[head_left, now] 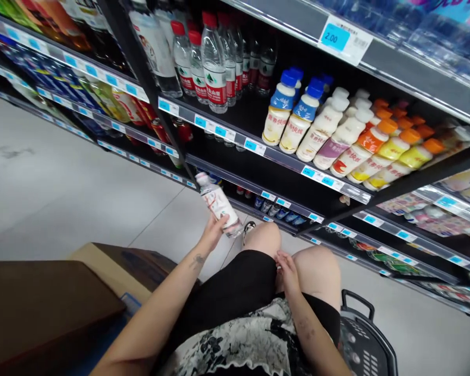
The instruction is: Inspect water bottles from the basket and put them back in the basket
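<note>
My left hand is closed round a clear plastic water bottle with a white cap and a pale label, held tilted in front of the lower shelves. My right hand rests between my knees against the hem of my black shorts, fingers bent and tucked, with nothing visible in them. I am crouched or seated low before a black store shelf unit. Red-capped water bottles stand on the upper shelf. Milky drink bottles with blue, white and orange caps fill the shelf to the right.
A brown cardboard box lies at my lower left. A dark plastic shopping basket with a handle stands by my right knee. Blue price tags run along the shelf edges. Grey tiled floor stretches to the left.
</note>
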A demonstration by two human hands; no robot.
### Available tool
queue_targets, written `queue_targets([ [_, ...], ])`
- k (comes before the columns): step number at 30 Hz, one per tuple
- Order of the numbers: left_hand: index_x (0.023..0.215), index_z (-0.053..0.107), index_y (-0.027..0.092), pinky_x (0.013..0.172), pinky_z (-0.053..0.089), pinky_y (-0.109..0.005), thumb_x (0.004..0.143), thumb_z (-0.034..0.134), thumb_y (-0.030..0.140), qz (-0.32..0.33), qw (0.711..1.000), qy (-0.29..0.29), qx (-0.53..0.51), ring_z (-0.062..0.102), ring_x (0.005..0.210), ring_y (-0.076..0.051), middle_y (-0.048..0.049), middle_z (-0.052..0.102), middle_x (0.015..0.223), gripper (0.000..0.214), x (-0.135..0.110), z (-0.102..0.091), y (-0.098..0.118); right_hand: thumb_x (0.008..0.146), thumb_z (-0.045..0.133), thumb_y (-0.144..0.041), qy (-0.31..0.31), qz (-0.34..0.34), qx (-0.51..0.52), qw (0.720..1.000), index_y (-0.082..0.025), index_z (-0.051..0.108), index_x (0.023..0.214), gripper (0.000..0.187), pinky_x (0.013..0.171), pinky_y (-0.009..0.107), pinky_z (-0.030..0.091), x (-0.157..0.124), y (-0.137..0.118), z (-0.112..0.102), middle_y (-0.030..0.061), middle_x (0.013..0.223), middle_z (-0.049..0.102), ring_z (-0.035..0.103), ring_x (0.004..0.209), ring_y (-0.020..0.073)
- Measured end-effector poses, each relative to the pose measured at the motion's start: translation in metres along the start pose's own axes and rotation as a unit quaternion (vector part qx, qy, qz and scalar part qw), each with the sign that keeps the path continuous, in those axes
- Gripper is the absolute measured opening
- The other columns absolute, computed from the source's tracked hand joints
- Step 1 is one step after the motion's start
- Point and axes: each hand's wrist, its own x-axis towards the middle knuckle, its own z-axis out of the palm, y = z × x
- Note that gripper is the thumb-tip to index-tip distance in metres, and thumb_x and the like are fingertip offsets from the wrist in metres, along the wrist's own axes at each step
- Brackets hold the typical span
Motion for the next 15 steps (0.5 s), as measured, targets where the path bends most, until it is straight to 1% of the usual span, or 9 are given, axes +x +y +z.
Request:
queue_targets([
  [2, 0.115, 0.060, 0.011, 0.091, 0.059, -0.047, 0.059, 0.087, 0.048, 0.048, 0.996, 0.059, 0.040, 0.071, 0.099, -0.032, -0.0159, 0.071, 0.108, 0.072, 0.026, -0.017, 0.004, 0.067, 0.078, -0.052, 0.003, -0.004, -0.002, 1.000, -0.020, 0.069, 0.095, 0.044, 0.065, 0.026, 0.041, 0.001, 0.002, 0.002, 0.0011, 0.081, 0.065, 0.055, 0.072, 0.0159],
  [3, 0.108, 0.063, 0.010, 0.094, 0.058, -0.046, 0.057, 0.088, 0.043, 0.068, 0.992, 0.088, 0.062, 0.071, 0.099, -0.031, -0.0159, 0.072, 0.106, 0.065, 0.041, -0.024, 0.008, 0.067, 0.077, -0.053, 0.005, -0.008, -0.002, 1.000, -0.019, 0.068, 0.092, 0.043, 0.064, 0.026, 0.040, 0.003, 0.004, 0.004, 0.0006, 0.078, 0.063, 0.054, 0.070, 0.0155],
  [5, 0.102, 0.064, 0.011, 0.098, 0.056, -0.045, 0.056, 0.088, 0.033, 0.098, 0.982, 0.137, 0.090, 0.070, 0.099, -0.030, -0.0151, 0.072, 0.105, 0.056, 0.075, -0.032, 0.018, 0.067, 0.077, -0.052, 0.013, -0.021, 0.000, 1.000, -0.018, 0.066, 0.085, 0.040, 0.062, 0.026, 0.038, 0.008, 0.010, 0.008, -0.0012, 0.071, 0.057, 0.049, 0.065, 0.0140],
  [8, 0.101, 0.063, 0.012, 0.096, 0.056, -0.043, 0.059, 0.085, 0.021, 0.122, 0.970, 0.178, 0.109, 0.069, 0.096, -0.027, -0.0140, 0.071, 0.104, 0.048, 0.131, -0.036, 0.038, 0.071, 0.071, -0.050, 0.039, -0.050, 0.001, 0.998, -0.018, 0.058, 0.073, 0.034, 0.060, 0.026, 0.033, 0.018, 0.021, 0.017, -0.0045, 0.062, 0.045, 0.039, 0.059, 0.0122],
  [10, 0.105, 0.062, 0.012, 0.095, 0.056, -0.041, 0.060, 0.085, 0.016, 0.136, 0.964, 0.198, 0.116, 0.069, 0.096, -0.024, -0.0132, 0.071, 0.106, 0.051, 0.169, -0.035, 0.053, 0.072, 0.066, -0.049, 0.067, -0.072, -0.004, 0.995, -0.019, 0.052, 0.068, 0.033, 0.060, 0.026, 0.032, 0.025, 0.028, 0.024, -0.0051, 0.060, 0.040, 0.036, 0.059, 0.0121],
  [13, 0.114, 0.058, 0.013, 0.096, 0.055, -0.037, 0.064, 0.083, 0.016, 0.154, 0.952, 0.233, 0.122, 0.068, 0.099, -0.022, -0.0124, 0.070, 0.113, 0.056, 0.222, -0.034, 0.074, 0.071, 0.064, -0.050, 0.121, -0.099, -0.018, 0.988, -0.020, 0.050, 0.068, 0.033, 0.065, 0.027, 0.034, 0.036, 0.036, 0.034, -0.0038, 0.064, 0.044, 0.039, 0.064, 0.0140],
  [15, 0.115, 0.057, 0.011, 0.094, 0.055, -0.038, 0.068, 0.081, 0.019, 0.154, 0.945, 0.257, 0.131, 0.067, 0.099, -0.023, -0.0141, 0.069, 0.113, 0.053, 0.254, -0.035, 0.086, 0.071, 0.062, -0.051, 0.149, -0.108, -0.024, 0.983, -0.020, 0.052, 0.071, 0.033, 0.070, 0.029, 0.036, 0.042, 0.041, 0.040, -0.0026, 0.067, 0.048, 0.043, 0.069, 0.0160],
])
